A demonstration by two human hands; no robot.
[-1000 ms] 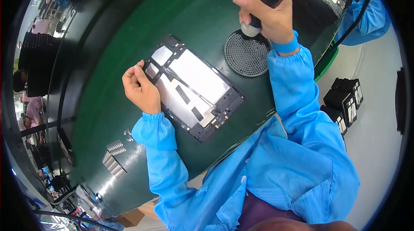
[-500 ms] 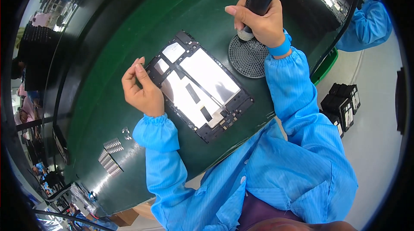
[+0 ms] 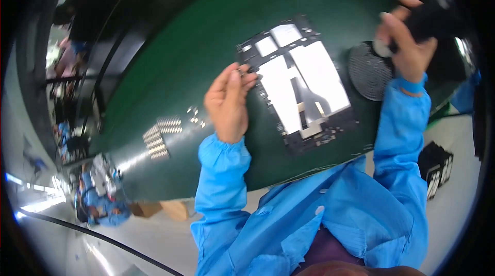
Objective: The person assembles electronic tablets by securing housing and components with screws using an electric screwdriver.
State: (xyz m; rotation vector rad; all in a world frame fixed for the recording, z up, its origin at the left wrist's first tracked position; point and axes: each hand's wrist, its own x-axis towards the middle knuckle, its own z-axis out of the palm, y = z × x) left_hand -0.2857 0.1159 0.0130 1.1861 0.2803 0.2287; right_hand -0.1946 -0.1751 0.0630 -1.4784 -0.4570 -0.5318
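Note:
An opened tablet-like device [image 3: 322, 77] with a black frame and shiny silver panels lies on the green table. Beside its left edge, my left hand [image 3: 229, 101] pinches a tiny metallic piece, blurred at the fingertips. My right hand [image 3: 411, 52] wraps round a thick black handheld tool [image 3: 435, 21], whose pale tip [image 3: 382, 48] is over the upper edge of a round grey perforated disc [image 3: 367, 76]. Motion blur hides the tool's exact kind and whether the tip touches the disc.
Strips of small metallic parts [image 3: 156, 141] and several loose small pieces [image 3: 195, 116] lie on the table left of my left forearm. Black boxy units [image 3: 435, 165] stand on the floor at right. A cardboard box [image 3: 144, 209] is beyond the table's lower left edge.
The view has swung, so the table and device appear farther right. My left fingertips are now nearer the device's left edge. My right hand still grips the black tool over the disc.

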